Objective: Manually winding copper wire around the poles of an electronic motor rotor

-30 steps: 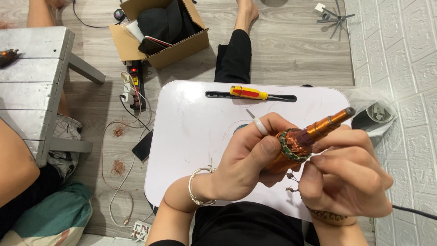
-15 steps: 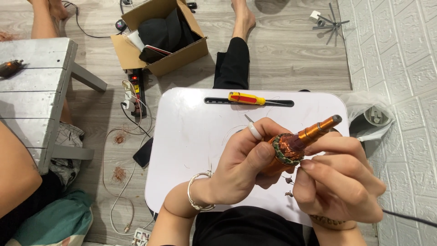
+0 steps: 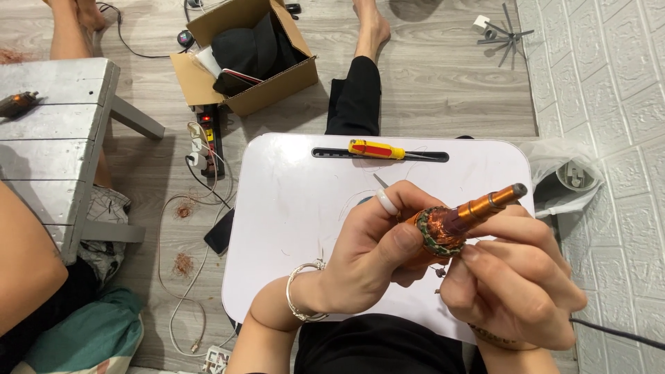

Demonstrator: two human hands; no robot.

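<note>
Above a white lap table (image 3: 291, 208) on wood floor (image 3: 429, 76), left hand (image 3: 374, 256) and right hand (image 3: 512, 284) pinch a copper-wound rotor (image 3: 450, 225).

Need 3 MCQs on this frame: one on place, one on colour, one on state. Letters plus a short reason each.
1. Where does the screwdriver lie?
A. in the slot at the far edge of the white lap table
B. in the cardboard box
C. on the floor

2. What colour is the screwdriver's handle?
A. blue
B. yellow with red
C. black

3. How is the copper-wound motor rotor held?
A. lying loose on the table
B. in the left hand only, right hand away
C. gripped by the left hand, right hand fingertips at its windings

Key:
1 A: it sits along the dark slot by the table's far edge.
2 B: the handle is yellow with a red band.
3 C: the left hand wraps the rotor body while the right thumb and fingers touch the winding end.
</note>
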